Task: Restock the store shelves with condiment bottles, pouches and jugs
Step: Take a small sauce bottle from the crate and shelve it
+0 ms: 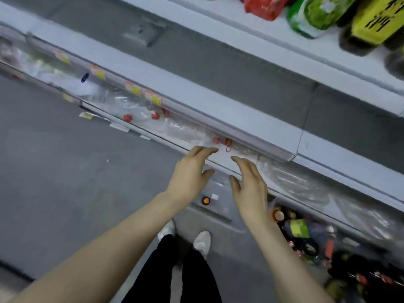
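Observation:
My left hand (190,171) and my right hand (249,184) are both stretched out, fingers relaxed and empty, in front of a lower shelf row of clear jugs with red caps (223,142). The jugs lie under the grey shelf lip (218,119) and look blurred. Neither hand touches a jug. Dark condiment bottles (306,235) stand low at the right. On the top shelf sit a red pouch (264,5), a green pouch (317,14) and a dark bottle with a yellow label (371,22).
The grey middle shelf (196,62) stretches diagonally with yellow price tags (133,88) on its edge. Grey floor (54,171) lies to the left. My white shoes (201,241) and dark trousers stand below. A small orange cap (205,200) lies near the shelf base.

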Demonstrator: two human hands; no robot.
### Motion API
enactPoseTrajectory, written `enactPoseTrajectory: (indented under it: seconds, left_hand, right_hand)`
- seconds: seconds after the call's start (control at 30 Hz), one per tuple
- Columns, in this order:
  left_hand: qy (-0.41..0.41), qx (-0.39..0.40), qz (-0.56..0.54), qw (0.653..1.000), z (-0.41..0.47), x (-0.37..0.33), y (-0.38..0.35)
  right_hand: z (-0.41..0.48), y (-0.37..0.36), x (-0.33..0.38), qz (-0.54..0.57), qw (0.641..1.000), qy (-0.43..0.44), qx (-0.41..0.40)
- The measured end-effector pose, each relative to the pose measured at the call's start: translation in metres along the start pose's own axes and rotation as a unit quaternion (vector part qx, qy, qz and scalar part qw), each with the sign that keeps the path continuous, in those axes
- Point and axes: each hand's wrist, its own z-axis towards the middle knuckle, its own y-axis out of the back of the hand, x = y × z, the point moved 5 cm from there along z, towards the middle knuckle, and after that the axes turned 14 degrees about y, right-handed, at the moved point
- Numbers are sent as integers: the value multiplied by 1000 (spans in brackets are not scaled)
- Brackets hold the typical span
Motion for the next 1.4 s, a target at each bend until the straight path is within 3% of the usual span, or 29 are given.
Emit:
enactPoseTrajectory:
  seconds: [0.57, 1.13, 1.4]
  left_hand:
    - [176, 151, 22, 972, 43, 226, -227]
    - [165, 243, 135, 946, 121, 359, -432]
    - [182, 292, 155, 926, 145, 395, -492]
  right_hand:
    - [-64, -230, -176, 39, 978, -169, 117]
    - [-105, -432, -369, 38, 947, -223, 227]
    - [-114, -491, -416, 71, 936, -203, 277]
